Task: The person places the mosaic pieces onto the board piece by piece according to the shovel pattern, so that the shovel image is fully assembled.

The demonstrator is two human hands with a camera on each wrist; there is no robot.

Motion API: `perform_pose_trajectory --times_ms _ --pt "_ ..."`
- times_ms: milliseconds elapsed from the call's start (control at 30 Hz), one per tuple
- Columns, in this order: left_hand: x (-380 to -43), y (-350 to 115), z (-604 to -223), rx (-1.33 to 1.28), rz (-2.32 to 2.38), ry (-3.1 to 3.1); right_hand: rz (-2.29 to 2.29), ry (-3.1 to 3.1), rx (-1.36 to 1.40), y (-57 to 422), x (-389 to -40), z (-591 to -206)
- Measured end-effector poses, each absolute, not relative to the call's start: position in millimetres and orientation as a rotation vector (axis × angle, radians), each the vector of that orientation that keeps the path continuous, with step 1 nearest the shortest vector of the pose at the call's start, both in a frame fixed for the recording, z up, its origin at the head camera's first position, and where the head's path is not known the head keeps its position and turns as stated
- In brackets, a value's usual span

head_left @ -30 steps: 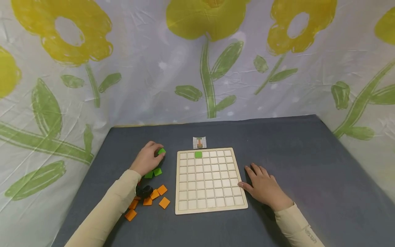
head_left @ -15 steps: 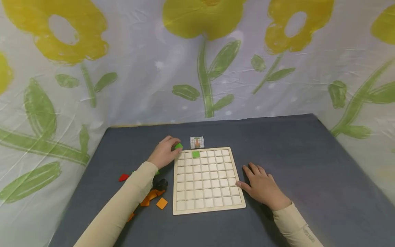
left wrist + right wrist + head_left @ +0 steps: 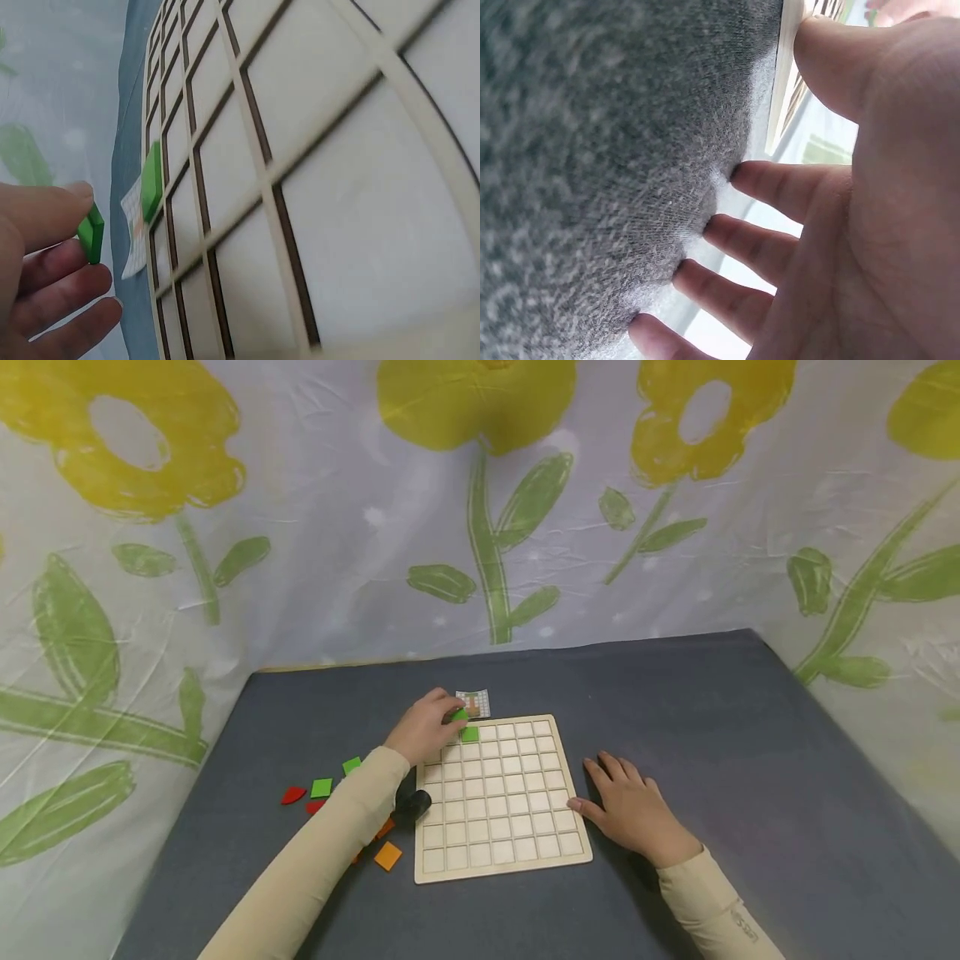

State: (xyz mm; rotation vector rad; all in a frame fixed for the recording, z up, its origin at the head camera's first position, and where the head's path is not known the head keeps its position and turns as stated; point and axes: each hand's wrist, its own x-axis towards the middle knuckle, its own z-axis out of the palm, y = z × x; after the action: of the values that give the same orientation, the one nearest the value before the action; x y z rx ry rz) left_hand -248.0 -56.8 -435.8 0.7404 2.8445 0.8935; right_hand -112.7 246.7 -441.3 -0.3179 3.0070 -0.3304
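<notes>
My left hand (image 3: 425,727) pinches a green square tile (image 3: 91,234) between thumb and fingers, above the far left corner of the wooden grid board (image 3: 572,850). One green tile (image 3: 470,735) sits in a cell of the board's far row, just below the held one in the head view. My right hand (image 3: 636,814) rests with spread fingers beside the board's right edge; its thumb (image 3: 829,67) touches the frame and its fingertips press the dark cloth. Partly behind the left fingers lies a small printed pattern card (image 3: 477,703) at the board's far side.
Left of the board lie loose green tiles (image 3: 321,787), red pieces (image 3: 293,795) and orange tiles (image 3: 387,857), some hidden under the left forearm. A black wrist camera (image 3: 412,807) hangs below the left wrist. A flower-printed curtain (image 3: 315,568) stands behind the table.
My left hand has carried the green tile rightward from the loose pieces to above the board's far row. The right hand stays at the board's edge. The head view has shifted slightly.
</notes>
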Motion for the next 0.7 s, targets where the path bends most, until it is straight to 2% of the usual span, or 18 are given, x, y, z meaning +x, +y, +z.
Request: perform_pose_trajectory --times_ms 700 --pt "-247.7 -24.7 -444.5 0.851 0.734 2.794 -0.380 3.038 -0.356 247.4 -113.0 -444.6"
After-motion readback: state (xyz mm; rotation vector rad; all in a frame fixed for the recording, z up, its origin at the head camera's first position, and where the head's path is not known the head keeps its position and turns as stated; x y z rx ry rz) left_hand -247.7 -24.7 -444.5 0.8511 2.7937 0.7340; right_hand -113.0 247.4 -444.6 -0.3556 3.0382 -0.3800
